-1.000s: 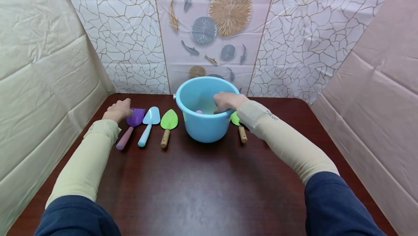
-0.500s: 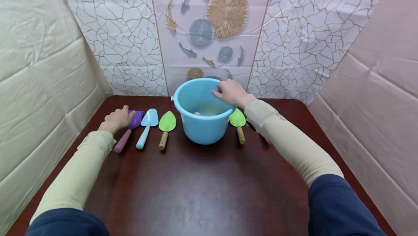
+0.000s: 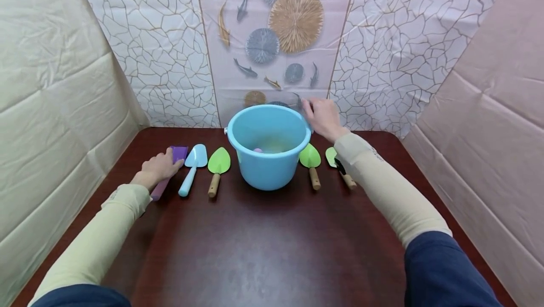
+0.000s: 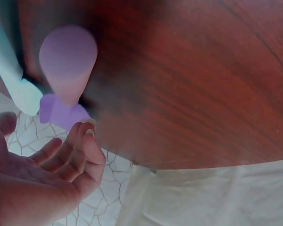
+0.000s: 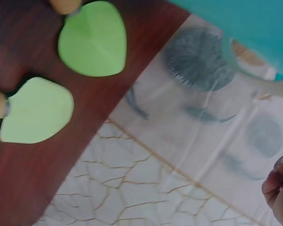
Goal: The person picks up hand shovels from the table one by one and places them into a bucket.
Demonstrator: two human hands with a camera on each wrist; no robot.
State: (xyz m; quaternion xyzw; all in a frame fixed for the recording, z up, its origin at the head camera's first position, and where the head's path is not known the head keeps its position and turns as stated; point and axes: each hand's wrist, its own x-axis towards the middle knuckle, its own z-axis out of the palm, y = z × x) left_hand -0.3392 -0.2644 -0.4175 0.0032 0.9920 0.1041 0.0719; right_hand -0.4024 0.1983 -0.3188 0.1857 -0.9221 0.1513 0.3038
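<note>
My left hand (image 3: 158,169) is over the purple shovel (image 3: 180,153) at the table's left; in the left wrist view its fingers bend loosely beside the purple blade (image 4: 61,113), and the handle (image 4: 70,56) stands apart from the palm. My right hand (image 3: 324,117) is raised beside the right rim of the light blue bucket (image 3: 267,170), fingers loosely curled and holding nothing. Only fingertips (image 5: 273,181) of it show at the right wrist view's edge. Inside the bucket a small pinkish-purple thing (image 3: 257,150) is partly visible.
Left of the bucket lie a light blue trowel (image 3: 193,170) and a green trowel (image 3: 218,160) with a wooden handle. To its right are a second green trowel (image 3: 310,156) and a paler green one (image 3: 331,156). Patterned cloth (image 3: 382,61) hangs behind the dark table (image 3: 263,245).
My right hand has come up out of the bucket and moved right, past its rim. My left hand has shifted slightly nearer and right, over the purple shovel.
</note>
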